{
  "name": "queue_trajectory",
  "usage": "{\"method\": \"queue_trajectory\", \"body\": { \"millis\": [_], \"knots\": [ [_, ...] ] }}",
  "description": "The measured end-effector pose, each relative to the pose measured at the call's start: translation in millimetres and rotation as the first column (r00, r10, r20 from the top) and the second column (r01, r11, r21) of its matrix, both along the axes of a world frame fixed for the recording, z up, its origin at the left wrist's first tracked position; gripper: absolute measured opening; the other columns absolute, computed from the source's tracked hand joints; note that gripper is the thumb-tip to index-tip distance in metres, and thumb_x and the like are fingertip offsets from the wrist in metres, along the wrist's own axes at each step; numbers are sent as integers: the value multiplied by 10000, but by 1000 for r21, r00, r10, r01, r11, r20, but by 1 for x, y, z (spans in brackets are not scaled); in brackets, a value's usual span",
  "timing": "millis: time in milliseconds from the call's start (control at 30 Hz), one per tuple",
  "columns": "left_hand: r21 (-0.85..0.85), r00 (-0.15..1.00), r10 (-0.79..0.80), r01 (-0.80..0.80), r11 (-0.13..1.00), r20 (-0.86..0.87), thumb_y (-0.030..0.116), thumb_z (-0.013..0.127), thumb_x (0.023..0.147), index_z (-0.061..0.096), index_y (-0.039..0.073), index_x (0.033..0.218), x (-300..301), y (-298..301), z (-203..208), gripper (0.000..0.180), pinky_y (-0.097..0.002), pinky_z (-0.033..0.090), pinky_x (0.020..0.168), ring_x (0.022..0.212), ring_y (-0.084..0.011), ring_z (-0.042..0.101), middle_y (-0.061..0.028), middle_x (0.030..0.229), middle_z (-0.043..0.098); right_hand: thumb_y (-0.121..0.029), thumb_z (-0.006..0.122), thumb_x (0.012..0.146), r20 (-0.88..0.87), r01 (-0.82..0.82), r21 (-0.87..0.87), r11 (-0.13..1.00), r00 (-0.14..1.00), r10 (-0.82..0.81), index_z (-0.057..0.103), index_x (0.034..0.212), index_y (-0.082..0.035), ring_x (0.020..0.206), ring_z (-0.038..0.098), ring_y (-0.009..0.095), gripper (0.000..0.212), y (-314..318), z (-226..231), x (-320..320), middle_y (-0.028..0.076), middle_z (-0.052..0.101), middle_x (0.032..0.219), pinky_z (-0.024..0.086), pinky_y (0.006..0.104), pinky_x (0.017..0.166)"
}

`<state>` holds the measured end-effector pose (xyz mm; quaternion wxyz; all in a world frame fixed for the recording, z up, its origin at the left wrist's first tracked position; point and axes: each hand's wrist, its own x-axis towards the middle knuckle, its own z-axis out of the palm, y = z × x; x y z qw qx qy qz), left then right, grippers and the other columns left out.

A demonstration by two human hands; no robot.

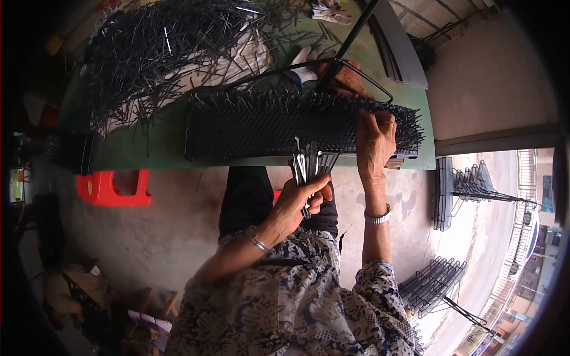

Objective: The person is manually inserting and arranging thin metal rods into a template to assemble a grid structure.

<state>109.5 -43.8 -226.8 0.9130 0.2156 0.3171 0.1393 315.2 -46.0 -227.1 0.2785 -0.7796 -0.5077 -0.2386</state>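
Observation:
My left hand [306, 197] is closed round a bundle of thin metal strips [303, 160], some dark and some shiny, their ends fanning out above my fingers. It is in front of the table's near edge. My right hand [376, 139] is pinched at the right part of a long black rack [267, 127], which has a dense grid of holes or slots. What its fingertips hold is hidden. Dark strips stand up in rows along the rack's far side and right end. A black metal frame [338, 62] with a long bar rises behind the rack.
A large heap of loose dark strips [172, 47] lies on pale cloth at the green table's [130, 154] far left. Work gloves [303, 62] and a reddish cloth [350, 80] lie behind the rack. A red stool [113, 188] is at left; wire racks [433, 285] stand at right.

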Motion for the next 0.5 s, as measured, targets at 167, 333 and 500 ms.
{"method": "queue_trajectory", "body": {
  "millis": [167, 333, 500],
  "knots": [
    [14, 1000, 24, -24, 1000, -6, 218, 646, 927, 648, 3, 1002, 0, 1, 0, 227, -221, 317, 474, 547, -62, 441, -58, 761, 616, -173, 681, 899, -590, -212, 55, 976, 781, 203, 703, 1073, -93, 733, 559, 113, 193, -35, 17, -16, 26, 612, 872, 459, 284, 635],
    [52, 999, -9, 11, 999, -45, 215, 658, 919, 652, 8, 1002, 6, -3, 6, 223, -219, 328, 473, 549, -56, 459, -68, 777, 638, -138, 652, 927, -948, -329, 71, 942, 272, 166, 624, 1008, 15, 654, 512, 57, 176, -66, 37, -37, 13, 614, 788, 435, 210, 597],
    [171, 984, -129, 148, 974, -119, 226, 662, 915, 654, 13, 1007, 8, -4, 12, 232, -217, 322, 461, 545, -59, 466, -62, 763, 651, -91, 630, 926, -981, -321, 181, 930, 5, 193, 604, 954, 16, 634, 551, 81, 114, -70, 36, -27, 42, 632, 775, 459, 221, 585]
  ]
}}
